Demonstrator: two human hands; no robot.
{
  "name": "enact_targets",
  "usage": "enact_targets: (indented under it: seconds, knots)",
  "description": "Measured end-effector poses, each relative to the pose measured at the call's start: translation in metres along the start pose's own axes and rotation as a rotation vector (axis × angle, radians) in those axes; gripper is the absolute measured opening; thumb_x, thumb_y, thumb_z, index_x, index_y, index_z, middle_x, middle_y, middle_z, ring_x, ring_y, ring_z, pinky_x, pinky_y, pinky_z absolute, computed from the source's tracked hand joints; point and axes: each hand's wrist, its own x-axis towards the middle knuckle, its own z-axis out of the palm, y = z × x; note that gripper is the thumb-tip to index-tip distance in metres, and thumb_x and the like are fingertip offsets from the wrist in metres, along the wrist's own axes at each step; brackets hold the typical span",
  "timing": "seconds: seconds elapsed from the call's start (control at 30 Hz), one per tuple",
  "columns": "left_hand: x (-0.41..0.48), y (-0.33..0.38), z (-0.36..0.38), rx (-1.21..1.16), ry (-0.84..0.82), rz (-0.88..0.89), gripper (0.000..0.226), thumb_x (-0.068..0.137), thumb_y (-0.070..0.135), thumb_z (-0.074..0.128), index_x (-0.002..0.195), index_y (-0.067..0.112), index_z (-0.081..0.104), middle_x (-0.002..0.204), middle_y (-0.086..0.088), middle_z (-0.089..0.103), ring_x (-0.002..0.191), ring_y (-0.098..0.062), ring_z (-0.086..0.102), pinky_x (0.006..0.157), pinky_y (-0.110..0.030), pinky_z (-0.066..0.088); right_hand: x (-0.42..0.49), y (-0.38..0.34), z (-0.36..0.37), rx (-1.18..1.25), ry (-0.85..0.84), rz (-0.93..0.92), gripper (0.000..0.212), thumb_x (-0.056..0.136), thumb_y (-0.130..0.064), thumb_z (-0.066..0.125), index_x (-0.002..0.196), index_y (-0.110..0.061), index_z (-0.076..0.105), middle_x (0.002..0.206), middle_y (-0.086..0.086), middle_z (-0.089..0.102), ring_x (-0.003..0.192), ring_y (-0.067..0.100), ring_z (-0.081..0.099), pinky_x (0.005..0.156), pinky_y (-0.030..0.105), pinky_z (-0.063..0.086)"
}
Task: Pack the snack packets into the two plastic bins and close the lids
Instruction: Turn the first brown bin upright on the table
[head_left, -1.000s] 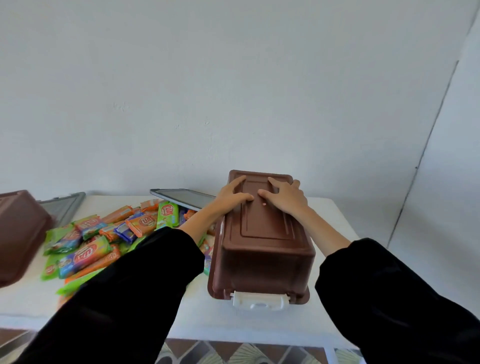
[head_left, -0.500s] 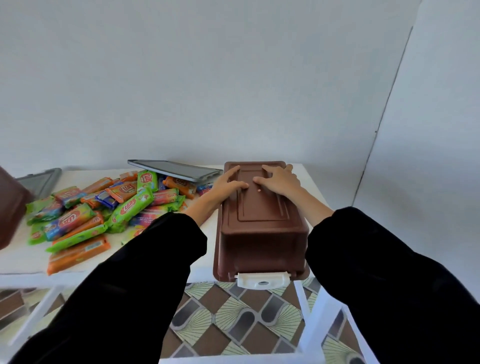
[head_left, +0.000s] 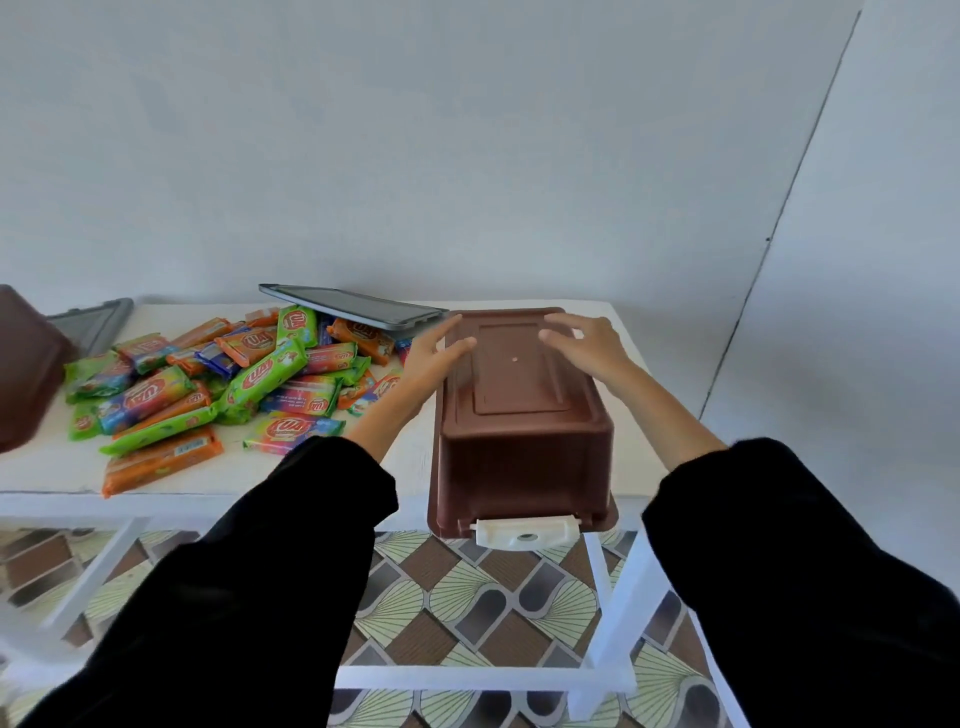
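White tabletop (head_left: 52, 467) carries a brown bin (head_left: 519, 457) at its right end, upside down, and a second bin (head_left: 26, 369) at the far left. Snack packets (head_left: 260, 374) lie heaped between them, with a grey lid (head_left: 353, 309) propped on the heap. The left hand (head_left: 434, 358) and right hand (head_left: 592, 348) spread straight-fingered over the upturned base, holding nothing. Best grip both long sides and turn it upright away from the heap, minding the white latch (head_left: 524, 535) that overhangs the near edge.

Plain pale wall (head_left: 467, 130), white table (head_left: 41, 474) — brown-and-cream patterned floor tiles (head_left: 457, 597).
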Motion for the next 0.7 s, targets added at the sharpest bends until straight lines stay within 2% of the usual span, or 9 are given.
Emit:
enact_targets:
  seconds: [0.07, 0.13, 0.2, 0.3, 0.37, 0.43, 0.5, 0.6, 0.7]
  knots:
    - [-0.028, -0.006, -0.008, -0.021, 0.017, 0.069, 0.049, 0.084, 0.047, 0.056, 0.132, 0.040, 0.047, 0.141, 0.004, 0.043, 0.132, -0.014, 0.039, 0.112, -0.037, 0.032, -0.035, 0.012, -0.014, 0.108, 0.013, -0.096, 0.038, 0.090, -0.040, 0.055, 0.127, -0.033, 0.056, 0.141, -0.005, 0.046, 0.134, 0.011, 0.038, 0.101, 0.016, 0.030]
    - [-0.066, -0.018, -0.010, -0.080, 0.056, 0.152, 0.043, 0.083, 0.053, 0.051, 0.126, 0.055, 0.043, 0.139, 0.013, 0.040, 0.133, -0.009, 0.037, 0.108, -0.037, 0.036, -0.076, 0.030, -0.016, 0.181, 0.034, -0.216, 0.041, 0.090, -0.046, 0.052, 0.130, -0.044, 0.047, 0.144, -0.007, 0.041, 0.135, 0.007, 0.035, 0.108, 0.025, 0.032]
    - [-0.107, -0.033, -0.003, -0.062, 0.085, 0.254, 0.051, 0.086, 0.050, 0.048, 0.133, 0.054, 0.032, 0.146, 0.017, 0.032, 0.137, -0.007, 0.031, 0.107, -0.034, 0.033, -0.111, 0.049, -0.006, 0.169, 0.026, -0.306, 0.054, 0.087, -0.055, 0.049, 0.137, -0.052, 0.029, 0.151, -0.010, 0.028, 0.140, 0.004, 0.025, 0.112, 0.029, 0.028]
    - [-0.142, -0.057, 0.019, 0.093, 0.063, 0.368, 0.070, 0.085, 0.048, 0.049, 0.145, 0.045, 0.012, 0.154, 0.011, 0.016, 0.143, -0.007, 0.018, 0.116, -0.032, 0.023, -0.141, 0.073, 0.020, 0.088, 0.042, -0.384, 0.078, 0.082, -0.065, 0.045, 0.145, -0.043, 0.006, 0.156, -0.009, 0.009, 0.142, -0.008, 0.004, 0.110, 0.004, 0.009]
    - [-0.151, -0.066, 0.033, 0.182, 0.055, 0.394, 0.076, 0.084, 0.050, 0.048, 0.142, 0.050, -0.001, 0.157, 0.003, 0.005, 0.145, -0.006, 0.006, 0.117, -0.021, 0.012, -0.151, 0.086, 0.035, 0.040, 0.080, -0.407, 0.083, 0.081, -0.063, 0.047, 0.144, -0.047, -0.004, 0.157, -0.002, 0.002, 0.140, -0.013, -0.002, 0.108, -0.001, 0.004]
    - [-0.152, -0.069, 0.042, 0.210, 0.077, 0.387, 0.079, 0.083, 0.051, 0.048, 0.139, 0.056, -0.008, 0.157, -0.002, -0.001, 0.144, -0.001, -0.003, 0.114, -0.009, 0.005, -0.157, 0.096, 0.047, 0.009, 0.101, -0.395, 0.080, 0.081, -0.067, 0.044, 0.141, -0.054, -0.008, 0.158, 0.002, 0.001, 0.141, -0.009, 0.000, 0.112, 0.005, 0.006]
    - [-0.151, -0.071, 0.047, 0.258, 0.112, 0.392, 0.080, 0.082, 0.050, 0.050, 0.139, 0.055, -0.006, 0.156, -0.009, 0.002, 0.142, 0.003, -0.005, 0.111, -0.004, 0.007, -0.160, 0.102, 0.057, -0.008, 0.107, -0.372, 0.074, 0.083, -0.067, 0.040, 0.139, -0.057, -0.008, 0.158, 0.003, 0.007, 0.144, 0.001, 0.006, 0.117, 0.021, 0.016]
    - [-0.148, -0.072, 0.050, 0.327, 0.143, 0.389, 0.082, 0.081, 0.050, 0.052, 0.140, 0.053, -0.004, 0.155, -0.013, 0.008, 0.144, -0.010, 0.005, 0.109, -0.016, 0.023, -0.158, 0.100, 0.061, -0.010, 0.161, -0.361, 0.067, 0.090, -0.048, 0.039, 0.140, -0.055, -0.005, 0.151, 0.012, 0.024, 0.142, 0.023, 0.024, 0.111, 0.048, 0.034]
    - [-0.146, -0.057, 0.048, 0.371, 0.169, 0.427, 0.086, 0.081, 0.047, 0.059, 0.142, 0.049, -0.002, 0.154, -0.011, 0.013, 0.144, -0.020, 0.017, 0.097, -0.021, 0.038, -0.152, 0.084, 0.050, -0.051, 0.252, -0.398, 0.062, 0.092, -0.047, 0.036, 0.143, -0.049, 0.002, 0.142, 0.016, 0.037, 0.130, 0.028, 0.041, 0.102, 0.045, 0.044]
